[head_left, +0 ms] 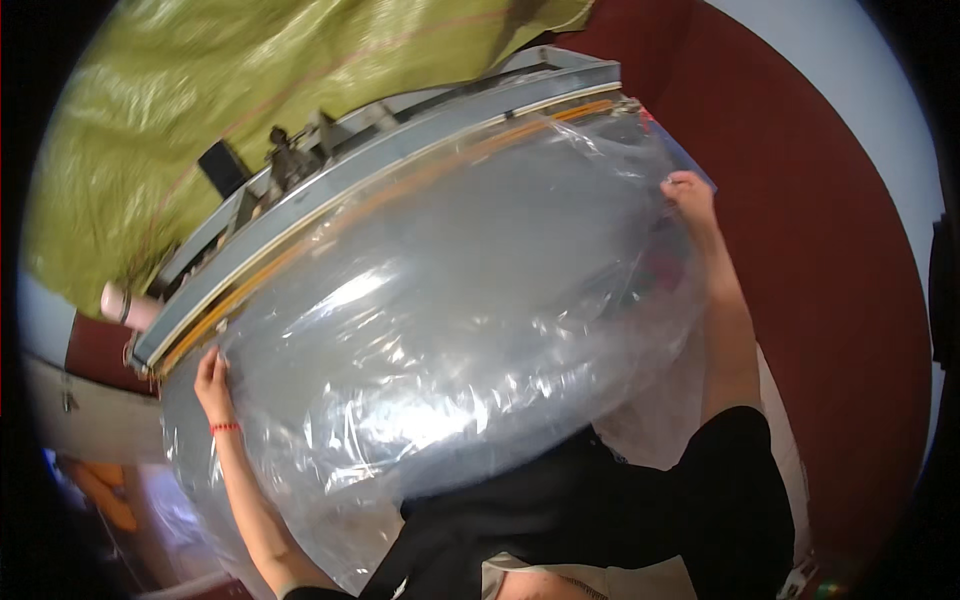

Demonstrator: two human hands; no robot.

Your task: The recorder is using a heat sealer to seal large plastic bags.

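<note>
A large sheet of clear plastic film (470, 270) is stretched over a grey surface in front of me, wrinkled and shiny towards my body. My left hand (212, 385), with a red cord at the wrist, pinches the film at its left side. At the far right, my right hand (692, 200) has its fingers closed on the film's other side. The far edge of the film lies along a long metal bar frame (400, 147) with an orange strip (440, 165) on its near side. Whether the film is one layer or a bag, I cannot tell.
Behind the bar spreads a yellow-green tarpaulin (250, 70). A black rectangular object (223, 168) and a dark metal fitting (288, 160) stand at the frame. A pink cylinder (130, 306) sits by its left end. Dark red floor (810, 260) lies to the right.
</note>
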